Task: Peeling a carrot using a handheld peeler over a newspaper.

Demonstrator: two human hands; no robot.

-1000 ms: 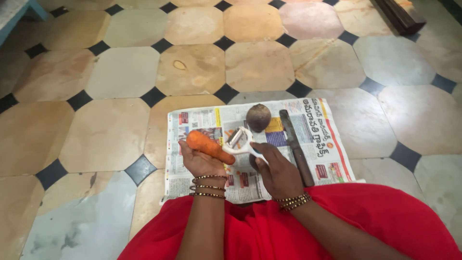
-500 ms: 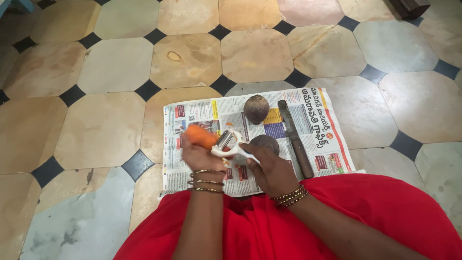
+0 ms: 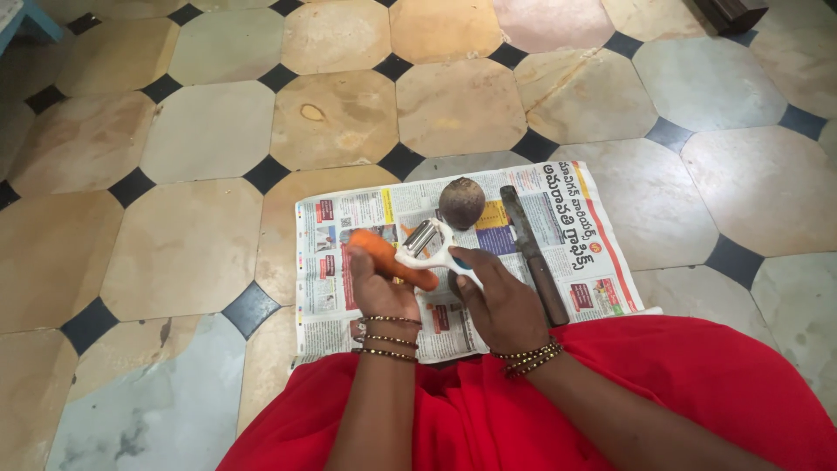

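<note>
My left hand point(image 3: 377, 292) grips an orange carrot point(image 3: 384, 254), which lies slanted across its fingers above a spread newspaper point(image 3: 366, 209). My right hand point(image 3: 499, 301) holds a white peeler point(image 3: 430, 246) by its handle, with the metal blade against the carrot's upper side. Both wrists wear beaded bangles.
A round brown coconut point(image 3: 461, 202) sits on the newspaper beyond my hands, and a long dark knife point(image 3: 532, 253) lies to its right. Red cloth point(image 3: 680, 384) covers my lap at the bottom edge. Beige and black floor tiles point(image 3: 200, 131) surround the paper.
The peeler has moved from beside the carrot onto it, and both hands have shifted slightly while working along the carrot.
</note>
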